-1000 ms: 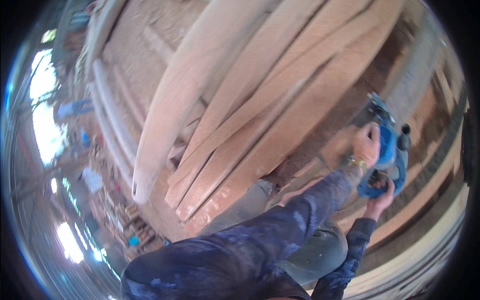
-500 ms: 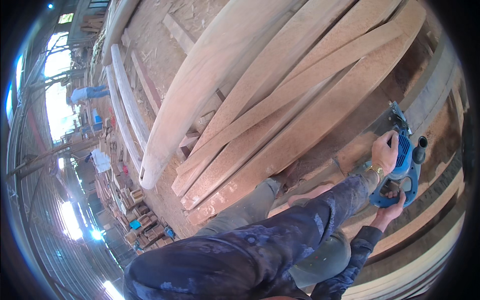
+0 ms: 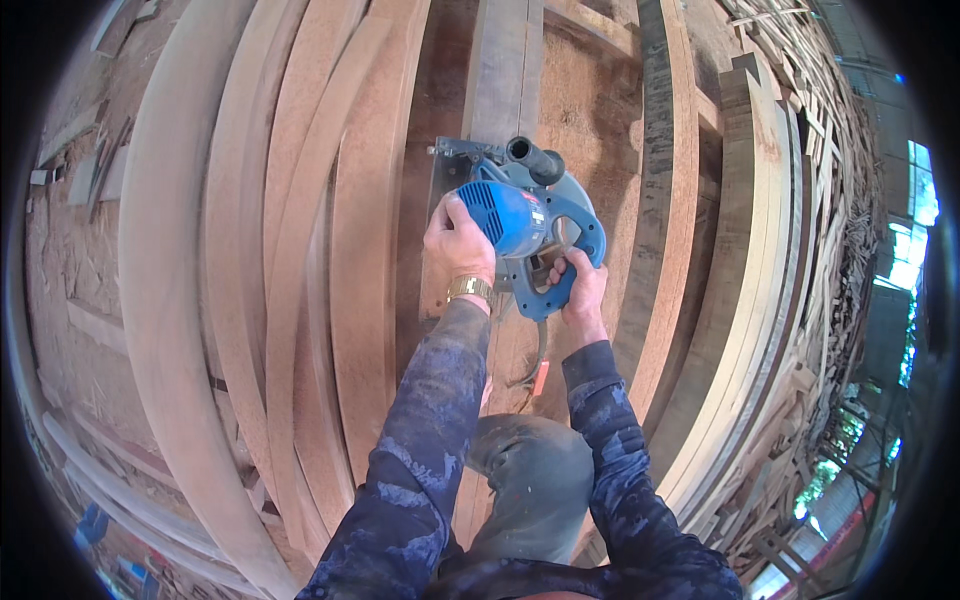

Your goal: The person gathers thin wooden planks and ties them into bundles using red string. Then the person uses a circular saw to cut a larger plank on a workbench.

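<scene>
A blue circular saw (image 3: 512,218) rests on a greyish plank (image 3: 500,90) that has a dark line running along it. My left hand (image 3: 458,240), a gold watch on its wrist, grips the vented motor end of the saw, fingers curled and partly hidden. Wrapped round the loop of the rear handle is my right hand (image 3: 582,290). The black front knob (image 3: 535,160) of the saw is untouched. Part of a round blade guard (image 3: 572,196) shows beside the handle. Where the blade meets the wood is hidden from view.
Long curved timbers (image 3: 375,200) lie side by side on the left. A thick beam (image 3: 665,200) and a stack of boards (image 3: 745,250) run along the right, with scrap wood beyond. A cord (image 3: 540,350) trails from the saw near my bent knee (image 3: 530,470).
My view has swung right, so the saw and both hands now appear mid-picture instead of at the right edge. Both hands keep their grip on the saw.
</scene>
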{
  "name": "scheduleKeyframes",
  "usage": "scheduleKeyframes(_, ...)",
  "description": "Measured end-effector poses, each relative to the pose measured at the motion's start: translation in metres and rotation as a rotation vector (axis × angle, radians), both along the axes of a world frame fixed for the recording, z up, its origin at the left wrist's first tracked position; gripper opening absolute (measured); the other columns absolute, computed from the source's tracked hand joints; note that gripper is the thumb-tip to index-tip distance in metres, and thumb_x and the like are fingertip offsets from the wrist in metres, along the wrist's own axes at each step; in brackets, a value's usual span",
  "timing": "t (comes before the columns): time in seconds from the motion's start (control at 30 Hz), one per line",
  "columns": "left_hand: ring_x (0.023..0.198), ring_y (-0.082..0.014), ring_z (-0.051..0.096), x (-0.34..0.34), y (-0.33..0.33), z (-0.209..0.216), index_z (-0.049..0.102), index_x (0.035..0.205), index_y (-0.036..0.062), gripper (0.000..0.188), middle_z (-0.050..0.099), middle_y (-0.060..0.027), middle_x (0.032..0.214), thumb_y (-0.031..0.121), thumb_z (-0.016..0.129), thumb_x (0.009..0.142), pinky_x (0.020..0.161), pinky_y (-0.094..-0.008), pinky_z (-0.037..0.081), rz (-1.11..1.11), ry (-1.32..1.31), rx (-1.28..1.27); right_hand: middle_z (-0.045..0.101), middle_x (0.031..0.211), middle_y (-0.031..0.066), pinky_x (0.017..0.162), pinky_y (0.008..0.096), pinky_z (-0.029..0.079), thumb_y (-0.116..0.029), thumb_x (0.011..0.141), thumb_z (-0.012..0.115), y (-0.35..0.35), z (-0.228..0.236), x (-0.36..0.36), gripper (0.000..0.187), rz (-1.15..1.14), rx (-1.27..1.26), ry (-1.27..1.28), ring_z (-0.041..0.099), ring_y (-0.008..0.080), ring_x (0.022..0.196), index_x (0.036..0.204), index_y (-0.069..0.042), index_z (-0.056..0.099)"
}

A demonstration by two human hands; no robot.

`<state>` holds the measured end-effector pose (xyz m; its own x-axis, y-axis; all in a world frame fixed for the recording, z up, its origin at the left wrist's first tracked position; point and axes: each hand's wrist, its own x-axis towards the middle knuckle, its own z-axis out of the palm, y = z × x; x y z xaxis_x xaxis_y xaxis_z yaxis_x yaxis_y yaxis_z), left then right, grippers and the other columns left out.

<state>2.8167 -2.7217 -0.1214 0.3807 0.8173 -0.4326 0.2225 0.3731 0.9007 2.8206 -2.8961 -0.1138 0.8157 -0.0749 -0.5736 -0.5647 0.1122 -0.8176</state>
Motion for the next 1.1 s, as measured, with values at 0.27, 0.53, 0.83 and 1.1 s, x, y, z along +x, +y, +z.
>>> scheduleKeyframes(0.27,0.089,-0.0270,0.068,-0.002,0.001,0.000,0.070,0.104,-0.0048,0.040,0.073,-0.0158,0.096,0.030,0.053,0.097,0.082,-0.0382,0.051,0.011,0.007,-0.011,0.057,0.069,0.0062,0.054,0.0341,0.048,-0.018,0.087,0.063,0.007,0.010,-0.001,0.017,-0.007,-0.008,0.001,0.056,0.0173,0.056,0.088,-0.004,0.055)
scheduleKeyframes(0.53,0.089,-0.0261,0.067,-0.001,0.001,-0.012,0.070,0.105,-0.0059,0.039,0.073,-0.0166,0.098,0.028,0.053,0.097,0.083,-0.0382,0.051,0.026,-0.051,-0.041,0.058,0.065,0.0078,0.050,0.0321,0.047,-0.013,0.084,0.065,0.009,0.008,0.001,0.014,-0.037,0.010,-0.030,0.056,0.0175,0.053,0.083,0.000,0.060)
scheduleKeyframes(0.83,0.081,-0.0171,0.061,0.000,0.002,-0.008,0.070,0.099,-0.0074,0.039,0.069,-0.0090,0.089,0.028,0.054,0.097,0.078,-0.0340,0.050,0.021,-0.053,-0.021,0.059,0.067,0.0081,0.049,0.0319,0.047,-0.014,0.085,0.066,0.009,0.004,0.001,0.016,-0.046,0.020,-0.053,0.057,0.0179,0.052,0.085,0.001,0.060)
scheduleKeyframes(1.1,0.079,-0.0202,0.063,0.000,0.001,0.001,0.070,0.097,-0.0067,0.040,0.071,-0.0140,0.086,0.030,0.053,0.096,0.077,-0.0367,0.050,0.063,-0.068,0.067,0.058,0.068,0.0077,0.050,0.0325,0.047,-0.015,0.086,0.065,0.006,0.000,0.001,0.016,-0.046,0.031,-0.066,0.056,0.0181,0.053,0.088,0.000,0.059)
